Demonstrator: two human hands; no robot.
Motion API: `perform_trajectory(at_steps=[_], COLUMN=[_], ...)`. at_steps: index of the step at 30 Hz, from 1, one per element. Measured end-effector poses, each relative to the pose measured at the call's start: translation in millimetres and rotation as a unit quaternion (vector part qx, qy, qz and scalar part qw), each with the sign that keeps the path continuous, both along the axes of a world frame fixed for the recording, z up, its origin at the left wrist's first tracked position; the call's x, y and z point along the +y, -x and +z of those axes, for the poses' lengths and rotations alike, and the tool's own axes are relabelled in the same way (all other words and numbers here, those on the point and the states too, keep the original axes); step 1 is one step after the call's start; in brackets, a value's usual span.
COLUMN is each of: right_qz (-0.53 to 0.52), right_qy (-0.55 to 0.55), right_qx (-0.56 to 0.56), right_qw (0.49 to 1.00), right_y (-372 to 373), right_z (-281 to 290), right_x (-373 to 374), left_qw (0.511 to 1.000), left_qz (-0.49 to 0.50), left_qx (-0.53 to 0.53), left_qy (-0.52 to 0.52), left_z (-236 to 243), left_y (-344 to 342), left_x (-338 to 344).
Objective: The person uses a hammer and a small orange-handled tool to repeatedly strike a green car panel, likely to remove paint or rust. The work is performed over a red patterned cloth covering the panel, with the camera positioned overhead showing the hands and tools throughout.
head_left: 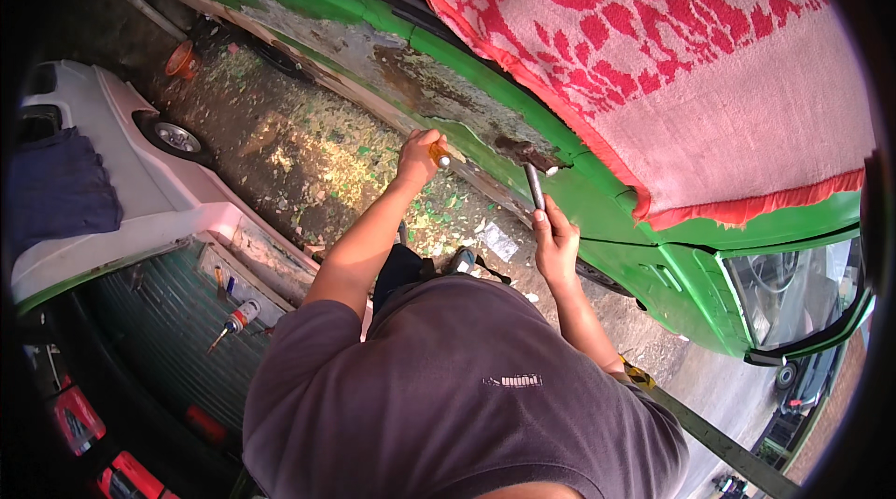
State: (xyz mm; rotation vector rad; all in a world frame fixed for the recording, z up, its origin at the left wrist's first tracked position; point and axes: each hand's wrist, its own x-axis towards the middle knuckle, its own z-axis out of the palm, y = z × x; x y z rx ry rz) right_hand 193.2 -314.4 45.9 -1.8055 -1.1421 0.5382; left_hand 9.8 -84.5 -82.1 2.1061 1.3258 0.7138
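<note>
My left hand [419, 161] is closed around a tool with an amber handle [437, 154] and a pale butt end. Its blade is hidden, so I cannot tell whether it is a screwdriver or a chisel. My right hand [557, 242] grips a hammer [535, 187] by its metal shaft, the head up beside the green car's flank. Both hands are at the lower side of the green car [597, 210]. Along that side runs a stripped patch [448, 88] of grey and rusty brown metal, with a lifted green edge near my left hand.
A red and pink patterned cloth [691, 79] covers the car's upper part. Paint flakes litter the ground [327, 154]. On the left stands a pale car [159, 182] with a dark cloth [61, 186] over it and a spray can [243, 314] on its ribbed surface. An orange funnel-like object [182, 60] lies beyond.
</note>
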Motion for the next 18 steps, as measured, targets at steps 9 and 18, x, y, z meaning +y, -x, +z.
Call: perform_trajectory(at_steps=[9,18], right_qz=[-0.022,-0.042], right_qy=[0.005,0.054], right_qx=[0.05,0.088], right_qw=[0.999,0.994], right_y=[-5.2,-1.2], right_z=[2.9,5.0], right_x=[11.7,18.6], left_qw=[0.977,0.925], left_qz=[-0.03,-0.021], left_qx=[-0.202,-0.341], left_qy=[-0.061,0.166], left_z=[0.2,11.5], left_y=[0.9,11.5], left_x=[7.3,17.7])
